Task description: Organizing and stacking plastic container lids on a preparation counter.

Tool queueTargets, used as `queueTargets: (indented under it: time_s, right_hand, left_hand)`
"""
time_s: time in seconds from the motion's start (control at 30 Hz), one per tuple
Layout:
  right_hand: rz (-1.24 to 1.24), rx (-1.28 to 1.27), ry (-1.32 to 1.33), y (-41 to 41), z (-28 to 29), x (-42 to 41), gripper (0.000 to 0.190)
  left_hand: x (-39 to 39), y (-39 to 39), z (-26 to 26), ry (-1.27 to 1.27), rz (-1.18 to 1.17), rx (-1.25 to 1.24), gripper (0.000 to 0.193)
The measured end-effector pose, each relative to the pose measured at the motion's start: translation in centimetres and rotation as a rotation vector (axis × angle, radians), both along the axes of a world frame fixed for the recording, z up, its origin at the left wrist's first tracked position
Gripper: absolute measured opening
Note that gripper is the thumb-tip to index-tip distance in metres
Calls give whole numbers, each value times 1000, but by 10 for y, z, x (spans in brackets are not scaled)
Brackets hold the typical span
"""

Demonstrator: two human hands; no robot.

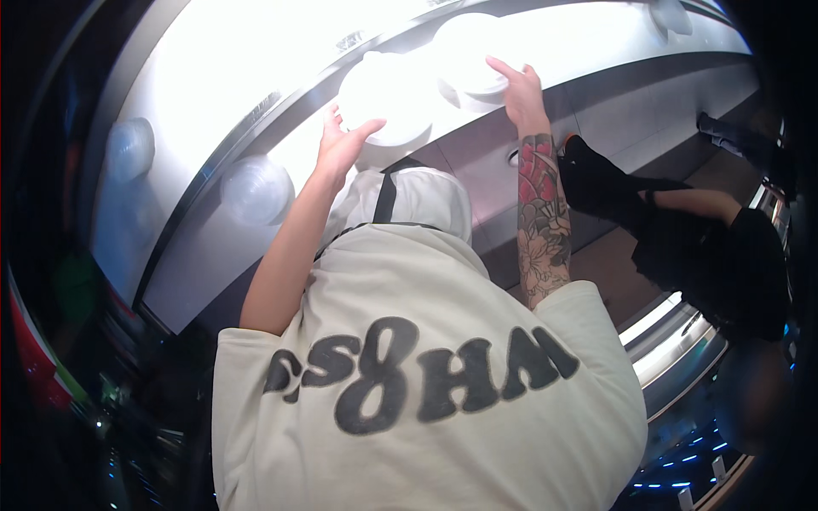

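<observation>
My left hand [345, 144] is at the near left side of a round white dish or stack of dishes [393, 96], its thumb over the rim and its fingers along the outer side. Glare hides the surface detail. My right hand [525, 96] is at the right edge of a second round white dish or stack [470, 54], thumb and fingers spread; whether it grips the rim cannot be seen. Both round things are at the bright white counter [594, 45]. A stack of clear, round plastic lids or bowls [257, 190] stands left of my left forearm.
More clear round containers [130, 148] stand at the far left, beyond a dark-edged metal rim [220, 153]. Another clear stack [671, 18] is at the upper right. A person in black [709, 255] is at the right, near a grey panelled surface [613, 115].
</observation>
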State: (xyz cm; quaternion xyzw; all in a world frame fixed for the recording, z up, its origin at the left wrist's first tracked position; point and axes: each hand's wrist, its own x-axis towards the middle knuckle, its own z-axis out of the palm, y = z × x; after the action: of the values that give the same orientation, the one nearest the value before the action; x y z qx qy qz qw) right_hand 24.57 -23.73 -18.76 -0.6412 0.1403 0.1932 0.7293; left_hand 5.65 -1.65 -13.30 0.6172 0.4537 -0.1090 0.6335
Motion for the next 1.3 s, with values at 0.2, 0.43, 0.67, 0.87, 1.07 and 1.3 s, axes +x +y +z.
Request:
queueTargets:
  time_s: [0.2,0.43,0.67,0.87,1.07,1.3]
  right_hand:
    - [218,357,-86,-24,95,-28,61]
    - [850,63,-73,41,99,-38,64]
    - [1034,-345,-631,59,83,-25,72]
    - [1061,-250,-430,63,53,-16,79]
    - [610,330,40,44,23,-47,80]
    - [693,290,-252,52,47,-55,77]
  left_hand:
    - [-10,5,0,-112,6,-54,96]
    - [-31,17,-9,-265,118,-72,87]
    - [-30,8,1,-507,147,-115,82]
    - [-26,7,-2,-562,65,-181,83]
    - [-30,10,1,-441,134,-203,91]
    - [-19,8,-10,-202,183,-308,96]
